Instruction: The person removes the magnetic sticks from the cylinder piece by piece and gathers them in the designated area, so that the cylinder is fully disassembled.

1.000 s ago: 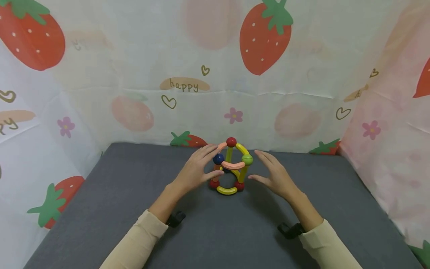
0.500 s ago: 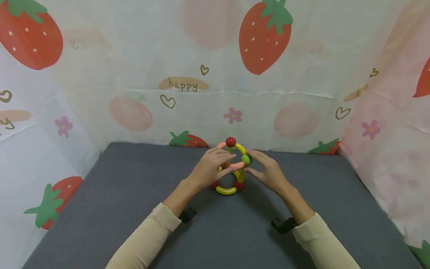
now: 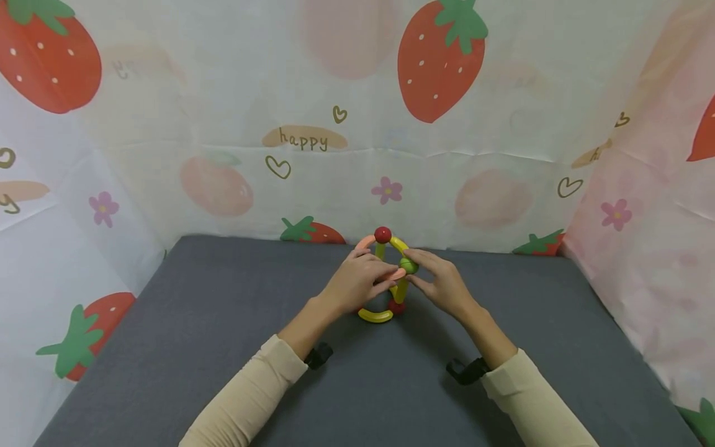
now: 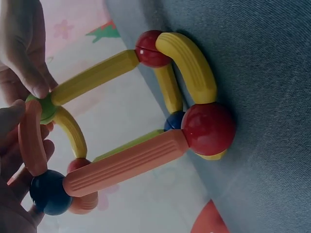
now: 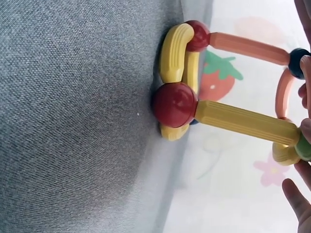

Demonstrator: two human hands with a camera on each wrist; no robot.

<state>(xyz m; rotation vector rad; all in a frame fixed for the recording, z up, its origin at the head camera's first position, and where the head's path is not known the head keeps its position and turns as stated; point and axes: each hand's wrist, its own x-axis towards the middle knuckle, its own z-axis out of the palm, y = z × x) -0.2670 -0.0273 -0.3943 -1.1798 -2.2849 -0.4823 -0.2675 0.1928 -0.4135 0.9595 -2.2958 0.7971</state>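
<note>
A frame of magnetic sticks and balls stands upright on the table. Its lower ring has red balls [image 4: 209, 130] and curved yellow sticks [image 3: 375, 316]; straight yellow [image 5: 248, 122] and salmon [image 4: 127, 162] sticks rise from it. My left hand [image 3: 357, 279] pinches the curved salmon stick [image 4: 32, 138] at the top front, between the dark blue ball [image 4: 50, 192] and the green ball [image 3: 409, 266]. On the other side, my right hand [image 3: 444, 285] pinches the green ball with thumb and fingers. From the head view, the left hand hides the blue ball.
A dark grey cloth covers the table [image 3: 223, 310]. Behind it hangs a strawberry-print curtain [image 3: 503, 124], which also lines both sides. A red ball [image 3: 382, 234] tops the back of the frame, close to the table's far edge.
Both hands have come inward from the sides of the frame. The left now pinches the curved salmon stick and the right the green ball. The frame has stayed in place.
</note>
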